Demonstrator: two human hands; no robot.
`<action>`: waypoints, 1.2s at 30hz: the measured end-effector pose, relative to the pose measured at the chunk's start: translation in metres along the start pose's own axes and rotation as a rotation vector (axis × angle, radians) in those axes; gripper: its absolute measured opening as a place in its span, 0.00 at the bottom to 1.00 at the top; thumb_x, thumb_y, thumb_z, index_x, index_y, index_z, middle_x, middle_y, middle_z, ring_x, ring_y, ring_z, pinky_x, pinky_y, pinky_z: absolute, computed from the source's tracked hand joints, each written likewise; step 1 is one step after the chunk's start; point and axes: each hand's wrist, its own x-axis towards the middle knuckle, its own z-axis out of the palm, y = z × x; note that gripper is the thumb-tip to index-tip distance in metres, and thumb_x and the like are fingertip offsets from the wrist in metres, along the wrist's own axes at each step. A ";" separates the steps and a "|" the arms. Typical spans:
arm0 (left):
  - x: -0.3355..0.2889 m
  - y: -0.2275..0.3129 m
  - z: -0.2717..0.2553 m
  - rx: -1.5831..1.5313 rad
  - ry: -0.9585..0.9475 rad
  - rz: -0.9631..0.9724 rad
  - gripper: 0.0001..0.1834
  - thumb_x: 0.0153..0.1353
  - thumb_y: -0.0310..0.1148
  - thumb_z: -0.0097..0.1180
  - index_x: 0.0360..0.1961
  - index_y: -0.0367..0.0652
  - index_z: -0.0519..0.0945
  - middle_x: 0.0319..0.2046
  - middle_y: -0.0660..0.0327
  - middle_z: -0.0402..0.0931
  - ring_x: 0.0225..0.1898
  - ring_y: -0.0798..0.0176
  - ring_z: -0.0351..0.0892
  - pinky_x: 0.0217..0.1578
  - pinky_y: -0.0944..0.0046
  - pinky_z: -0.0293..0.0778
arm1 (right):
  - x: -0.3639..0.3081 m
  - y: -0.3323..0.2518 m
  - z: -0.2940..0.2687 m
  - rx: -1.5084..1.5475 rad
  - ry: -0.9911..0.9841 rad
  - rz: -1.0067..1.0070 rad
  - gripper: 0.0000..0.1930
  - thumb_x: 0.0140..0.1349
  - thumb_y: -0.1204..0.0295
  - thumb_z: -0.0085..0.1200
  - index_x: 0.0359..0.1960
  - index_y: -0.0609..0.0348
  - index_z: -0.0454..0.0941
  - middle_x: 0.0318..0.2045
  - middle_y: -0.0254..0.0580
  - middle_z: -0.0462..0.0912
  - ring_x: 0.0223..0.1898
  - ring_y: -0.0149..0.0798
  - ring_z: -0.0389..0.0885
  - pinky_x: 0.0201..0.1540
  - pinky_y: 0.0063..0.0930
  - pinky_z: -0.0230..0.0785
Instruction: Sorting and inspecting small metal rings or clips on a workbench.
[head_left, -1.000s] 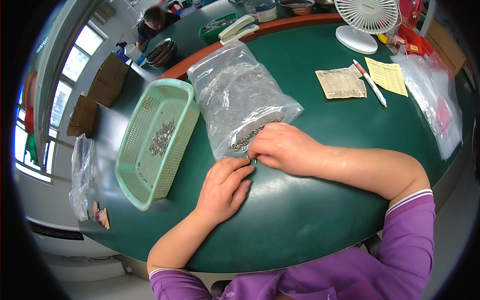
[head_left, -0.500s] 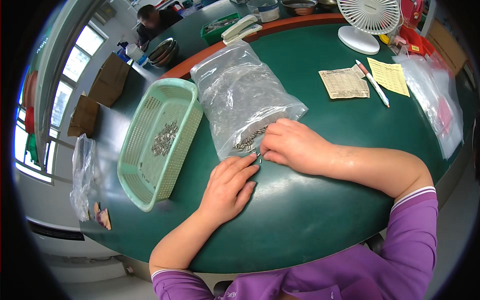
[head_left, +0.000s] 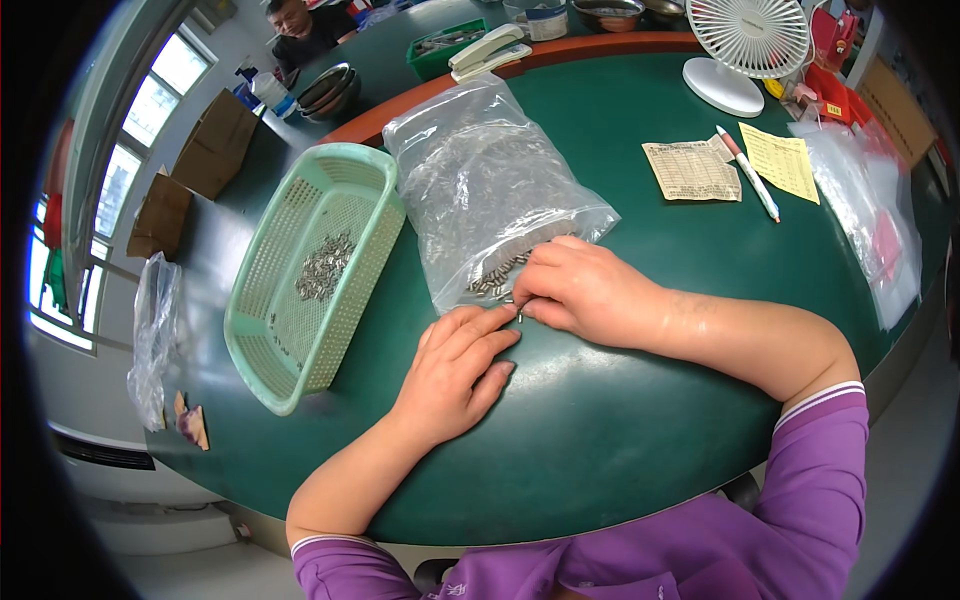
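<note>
Right hand fingers pinched shut on a small metal pin at the clear bag mouth, pin's long axis unclear (too small); left hand flat, fingers extended, fingertips just below-left.

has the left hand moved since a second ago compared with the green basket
No, not noticeably. The left hand lies flat on the green table, just right of the green basket and below the bag's mouth, as before. The slight shift looks like head-camera motion.
</note>
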 end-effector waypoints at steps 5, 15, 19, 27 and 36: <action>0.000 0.000 0.000 -0.011 0.001 0.002 0.21 0.49 0.24 0.64 0.47 0.39 0.79 0.57 0.56 0.76 0.53 0.48 0.74 0.55 0.50 0.69 | 0.000 -0.001 0.000 0.012 0.007 -0.005 0.07 0.55 0.73 0.60 0.35 0.54 0.79 0.34 0.40 0.76 0.41 0.47 0.75 0.45 0.40 0.70; 0.001 0.002 -0.001 -0.039 0.068 0.030 0.20 0.48 0.23 0.64 0.45 0.39 0.80 0.52 0.54 0.78 0.51 0.48 0.76 0.52 0.52 0.71 | 0.002 -0.007 -0.009 -0.050 -0.126 0.101 0.04 0.56 0.72 0.59 0.32 0.54 0.77 0.32 0.40 0.76 0.40 0.47 0.75 0.46 0.39 0.69; 0.001 -0.001 -0.001 -0.054 0.095 0.043 0.18 0.48 0.22 0.63 0.44 0.38 0.80 0.47 0.54 0.78 0.46 0.48 0.77 0.49 0.52 0.72 | -0.002 -0.007 -0.009 -0.106 -0.124 0.050 0.05 0.56 0.71 0.59 0.33 0.55 0.77 0.34 0.40 0.77 0.41 0.47 0.75 0.47 0.40 0.69; -0.013 0.014 -0.006 -0.729 0.054 -0.257 0.07 0.63 0.23 0.55 0.43 0.36 0.79 0.37 0.54 0.79 0.33 0.60 0.79 0.35 0.62 0.76 | -0.004 -0.023 -0.001 0.261 -0.045 0.034 0.05 0.65 0.70 0.54 0.39 0.55 0.74 0.37 0.43 0.75 0.44 0.49 0.74 0.49 0.40 0.67; -0.023 0.007 -0.004 -1.554 -0.153 -0.629 0.09 0.70 0.27 0.51 0.48 0.36 0.79 0.36 0.58 0.81 0.32 0.70 0.79 0.33 0.69 0.78 | -0.007 -0.035 0.005 0.402 -0.097 -0.012 0.04 0.67 0.70 0.52 0.40 0.53 0.73 0.35 0.40 0.74 0.41 0.46 0.74 0.48 0.39 0.66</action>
